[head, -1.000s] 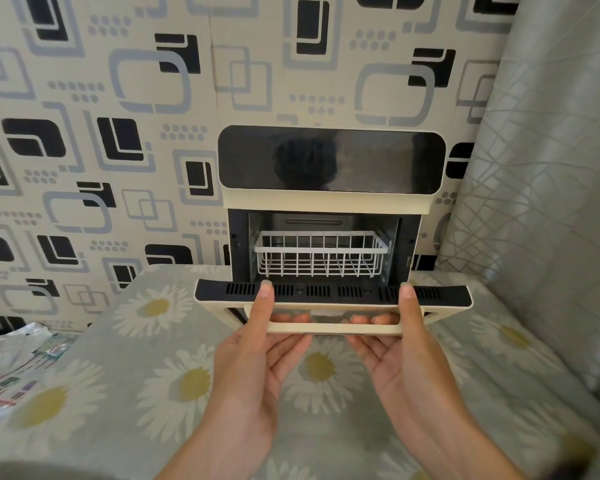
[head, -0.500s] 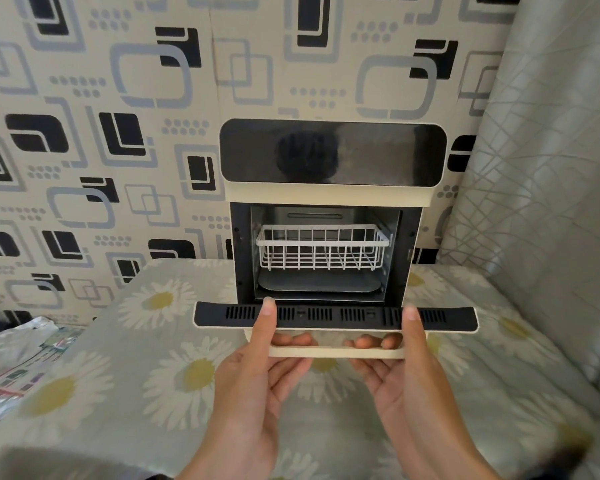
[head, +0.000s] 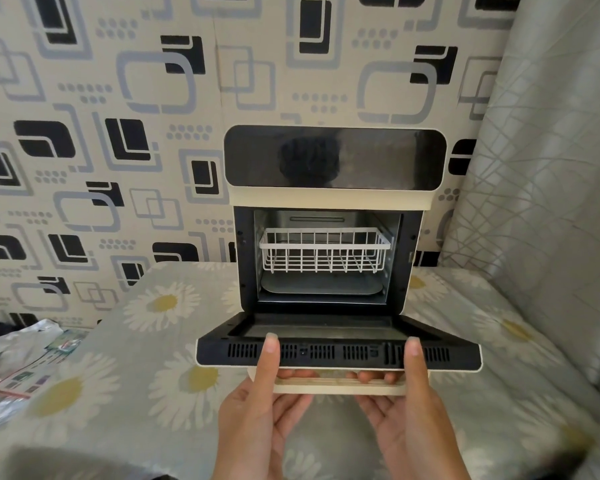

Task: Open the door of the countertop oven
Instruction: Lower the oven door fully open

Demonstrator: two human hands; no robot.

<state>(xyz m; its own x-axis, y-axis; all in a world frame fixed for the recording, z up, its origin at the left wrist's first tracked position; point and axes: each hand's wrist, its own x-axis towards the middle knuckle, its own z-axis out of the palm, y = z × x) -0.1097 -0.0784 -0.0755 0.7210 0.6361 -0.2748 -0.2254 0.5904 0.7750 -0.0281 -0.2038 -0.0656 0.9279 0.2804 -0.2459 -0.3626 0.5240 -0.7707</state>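
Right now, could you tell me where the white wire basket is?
The wire basket sits inside the oven, centre of the head view, above a metal tray and behind the lowered door.

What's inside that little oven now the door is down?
Inside the oven, a white wire basket sits above a metal tray. The basket looks empty; the tray's surface under it is partly hidden.

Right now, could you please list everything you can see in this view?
countertop oven: one, cream with a black top panel, against the wall at the table's back edge
door: one, black inside with a cream edge, folded down in front of the oven
handle: one, cream, under the door's front edge
wire basket: one, white, inside the oven
tray: one, metal, below the basket
tablecloth: one, grey-green with daisies
crumpled wrappers: silvery, far left
curtain: grey, right
hands: left hand and right hand, gripping the handle
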